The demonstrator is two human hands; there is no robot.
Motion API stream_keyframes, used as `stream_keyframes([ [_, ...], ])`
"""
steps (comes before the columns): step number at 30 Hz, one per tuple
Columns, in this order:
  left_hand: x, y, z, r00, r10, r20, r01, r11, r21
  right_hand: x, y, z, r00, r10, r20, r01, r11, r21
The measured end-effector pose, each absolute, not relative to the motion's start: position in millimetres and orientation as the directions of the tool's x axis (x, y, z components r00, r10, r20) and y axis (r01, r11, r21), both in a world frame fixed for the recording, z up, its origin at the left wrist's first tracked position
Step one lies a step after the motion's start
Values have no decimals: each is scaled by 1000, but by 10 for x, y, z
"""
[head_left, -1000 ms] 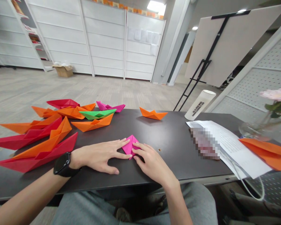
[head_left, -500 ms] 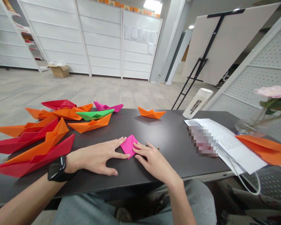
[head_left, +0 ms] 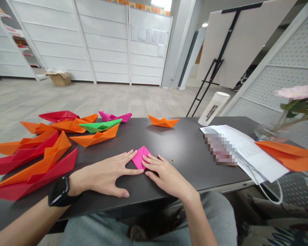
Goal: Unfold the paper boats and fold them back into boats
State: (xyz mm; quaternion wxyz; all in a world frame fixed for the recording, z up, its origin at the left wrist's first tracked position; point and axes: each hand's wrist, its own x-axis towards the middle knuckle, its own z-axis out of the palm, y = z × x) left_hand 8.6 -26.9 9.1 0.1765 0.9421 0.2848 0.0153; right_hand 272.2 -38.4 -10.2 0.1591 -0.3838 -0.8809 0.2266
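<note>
Both bare forearms reach forward onto the dark, smooth tabletop (head_left: 187, 171). The left hand (head_left: 102, 176) lies flat, its fingers (head_left: 118, 164) spread wide and a black smartwatch (head_left: 59, 191) on the wrist; its longest fingertip lies just beside the low corner of the small folded sheet of magenta paper (head_left: 139, 158), near the middle of the table. The right hand (head_left: 166, 177) is relaxed and slightly curled, with its fingertips (head_left: 149, 160) pressing down on the right side of that diamond-shaped sheet without pinching it. Those fingertips have crept further onto the paper than before. Crisply creased orange, red, magenta and green paper boats crowd the table's left side, a small orange paper boat (head_left: 163, 121) sits far ahead, and printed papers (head_left: 256, 153) lie right.
</note>
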Motion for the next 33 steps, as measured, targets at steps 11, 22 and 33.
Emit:
stream_keyframes([
  [11, 99, -283, 73, 837, 545, -43, 524, -777, 348, 2772, -496, 38, -624, 756, 198, 620, 634, -463],
  [22, 102, -277, 95, 834, 548, -62, 535, -777, 331, 2845, -442, -28, -598, 797, 79, 651, 542, -532],
  [33, 110, -237, 96, 851, 525, 18, 489, -803, 340, 2861, -435, -14, -600, 796, 82, 640, 539, -547],
])
